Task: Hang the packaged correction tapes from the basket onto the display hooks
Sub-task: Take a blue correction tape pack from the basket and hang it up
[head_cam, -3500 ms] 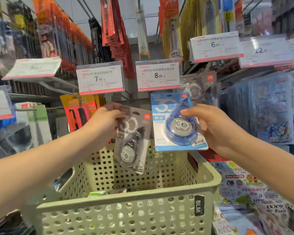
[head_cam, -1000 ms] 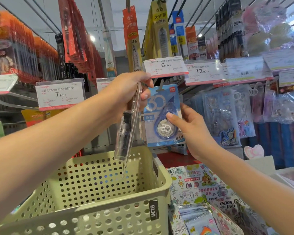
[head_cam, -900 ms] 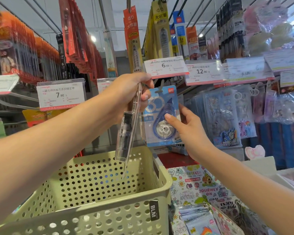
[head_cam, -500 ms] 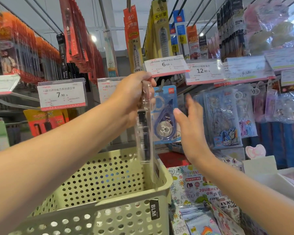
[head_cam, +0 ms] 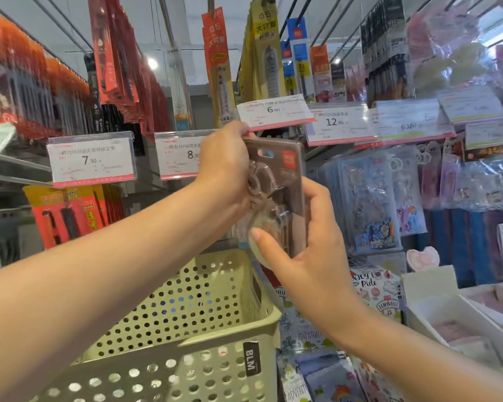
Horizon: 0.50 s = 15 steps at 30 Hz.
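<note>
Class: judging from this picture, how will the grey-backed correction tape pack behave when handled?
The correction tape pack probably stays stiff: its card looks flat under the left hand. Likely light, pinched by its edges. Its glossy blister may slip against the right hand.

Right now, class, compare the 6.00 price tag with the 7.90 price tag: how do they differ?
The 6.00 price tag hangs higher and tilts back; the 7.90 price tag sits lower, facing us more squarely. The left hand reaches just under the 6.00 tag; nothing touches the 7.90 tag. Both are white cards with red lower edges.
</note>
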Each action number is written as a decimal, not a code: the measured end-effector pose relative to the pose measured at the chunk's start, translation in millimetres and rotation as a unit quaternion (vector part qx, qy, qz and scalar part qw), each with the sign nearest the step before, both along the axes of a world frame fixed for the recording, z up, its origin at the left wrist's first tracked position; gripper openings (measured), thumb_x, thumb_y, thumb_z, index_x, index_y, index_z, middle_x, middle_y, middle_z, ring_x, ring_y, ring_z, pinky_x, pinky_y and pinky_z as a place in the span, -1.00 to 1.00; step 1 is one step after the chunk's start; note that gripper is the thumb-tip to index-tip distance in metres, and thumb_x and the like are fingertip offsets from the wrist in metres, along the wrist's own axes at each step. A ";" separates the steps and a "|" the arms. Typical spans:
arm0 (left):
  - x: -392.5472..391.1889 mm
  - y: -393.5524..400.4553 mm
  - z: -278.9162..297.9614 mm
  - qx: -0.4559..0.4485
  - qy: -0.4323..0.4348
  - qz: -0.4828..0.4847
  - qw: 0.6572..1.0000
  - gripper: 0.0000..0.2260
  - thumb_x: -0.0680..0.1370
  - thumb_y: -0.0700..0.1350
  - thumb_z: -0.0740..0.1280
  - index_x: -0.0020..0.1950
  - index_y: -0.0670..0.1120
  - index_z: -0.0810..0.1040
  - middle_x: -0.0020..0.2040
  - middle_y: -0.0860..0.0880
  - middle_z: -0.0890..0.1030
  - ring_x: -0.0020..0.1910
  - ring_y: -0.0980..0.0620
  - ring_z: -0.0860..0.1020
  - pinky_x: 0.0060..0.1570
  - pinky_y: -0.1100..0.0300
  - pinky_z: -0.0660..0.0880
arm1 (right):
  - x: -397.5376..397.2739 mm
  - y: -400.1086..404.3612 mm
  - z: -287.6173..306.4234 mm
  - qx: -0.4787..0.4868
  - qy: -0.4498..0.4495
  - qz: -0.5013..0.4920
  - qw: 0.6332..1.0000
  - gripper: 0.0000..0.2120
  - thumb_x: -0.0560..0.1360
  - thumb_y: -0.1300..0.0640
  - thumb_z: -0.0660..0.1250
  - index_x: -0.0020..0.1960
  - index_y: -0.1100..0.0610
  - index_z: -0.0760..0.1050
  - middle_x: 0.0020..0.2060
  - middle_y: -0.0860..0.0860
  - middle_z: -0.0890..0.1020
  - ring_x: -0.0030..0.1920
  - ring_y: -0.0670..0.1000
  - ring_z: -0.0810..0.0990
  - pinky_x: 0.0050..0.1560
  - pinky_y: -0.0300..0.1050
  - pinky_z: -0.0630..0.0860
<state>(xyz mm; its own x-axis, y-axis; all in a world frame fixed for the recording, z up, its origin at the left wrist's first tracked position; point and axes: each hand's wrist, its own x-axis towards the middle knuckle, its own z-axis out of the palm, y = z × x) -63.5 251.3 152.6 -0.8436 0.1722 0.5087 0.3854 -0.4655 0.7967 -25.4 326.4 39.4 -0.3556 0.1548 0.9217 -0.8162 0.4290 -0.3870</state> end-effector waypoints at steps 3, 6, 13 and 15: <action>-2.9 -3.3 0.6 -0.030 0.015 0.029 0.999 -0.82 0.56 -0.14 0.19 -0.23 -0.09 0.48 -0.56 0.04 0.58 -0.57 0.09 0.57 -0.54 0.32 0.47 | 0.3 8.6 -0.9 -0.031 -0.015 0.005 0.999 -0.56 0.40 0.18 0.42 0.13 -0.16 0.33 -0.01 -0.12 0.61 0.05 -0.12 0.61 0.11 -0.13 0.55; -8.3 -7.9 2.4 -0.055 0.064 0.077 0.994 -0.78 0.55 -0.22 0.22 -0.29 -0.12 0.52 -0.49 0.02 0.58 -0.49 0.09 0.56 -0.48 0.32 0.47 | -0.6 20.6 -0.1 -0.066 -0.049 0.029 0.996 -0.55 0.39 0.21 0.46 0.14 -0.11 0.35 -0.03 -0.07 0.65 -0.01 -0.08 0.66 0.07 0.02 0.59; -12.9 -16.0 12.1 -0.110 0.133 0.147 0.974 -0.91 0.51 -0.35 0.29 -0.11 -0.17 0.50 -0.07 -0.14 0.67 -0.14 -0.04 0.65 -0.06 0.17 0.59 | -7.6 45.9 3.4 -0.124 -0.090 0.097 0.984 -0.53 0.38 0.27 0.43 0.12 -0.12 0.34 -0.14 -0.11 0.71 -0.11 -0.09 0.69 -0.13 -0.18 0.61; -12.3 -17.9 16.1 -0.104 0.128 0.153 0.974 -0.85 0.50 -0.35 0.32 0.01 -0.17 0.44 -0.05 -0.17 0.67 -0.21 -0.04 0.66 -0.07 0.14 0.61 | -10.6 50.6 3.8 -0.135 -0.100 0.112 0.979 -0.54 0.39 0.28 0.42 0.13 -0.11 0.37 -0.17 -0.07 0.72 -0.15 -0.08 0.70 -0.18 -0.20 0.61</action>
